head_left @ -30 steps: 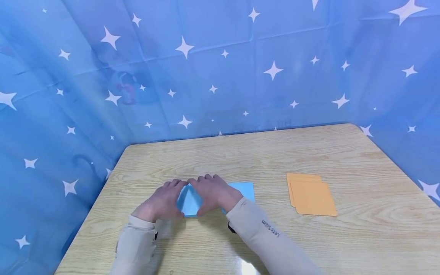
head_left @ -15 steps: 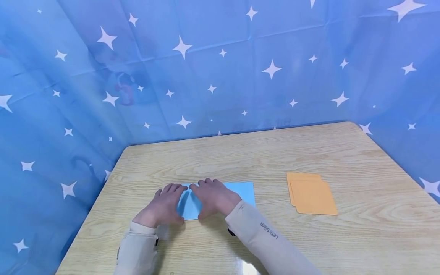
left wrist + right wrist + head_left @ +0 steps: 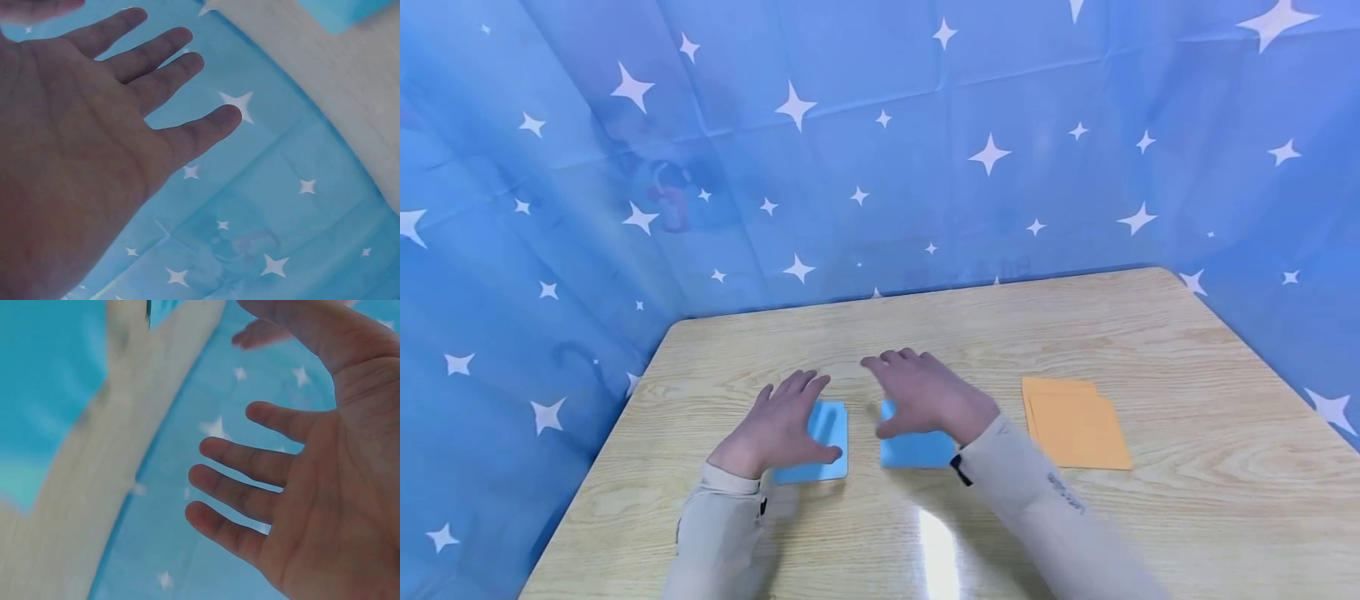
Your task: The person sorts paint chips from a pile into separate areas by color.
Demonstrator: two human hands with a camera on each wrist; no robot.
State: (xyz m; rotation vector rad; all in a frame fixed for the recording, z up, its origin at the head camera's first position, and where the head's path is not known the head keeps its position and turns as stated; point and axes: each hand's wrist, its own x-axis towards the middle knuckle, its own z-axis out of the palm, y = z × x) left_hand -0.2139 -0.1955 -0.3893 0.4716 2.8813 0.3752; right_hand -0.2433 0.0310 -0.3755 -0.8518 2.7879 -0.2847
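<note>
Two blue square cards lie apart on the wooden table. Over the left blue card (image 3: 832,442) hovers my left hand (image 3: 778,427), its fingers spread and holding nothing. My right hand (image 3: 925,393) is raised over the right blue card (image 3: 917,451) and partly covers it, with thumb and fingers apart. In the left wrist view the palm (image 3: 75,131) is bare and its fingers are extended. The right wrist view likewise shows a bare palm (image 3: 337,487), with a blue card (image 3: 47,381) at the left side of that view.
Several orange square cards (image 3: 1078,429) overlap in a loose stack on the right part of the table (image 3: 1210,500). A blue curtain with white stars (image 3: 880,150) hangs behind the table and along its sides.
Both hands have lifted off the left blue card. My right hand has moved right, over the right card, and the left slightly right and up. A gap now shows between the two blue cards.
</note>
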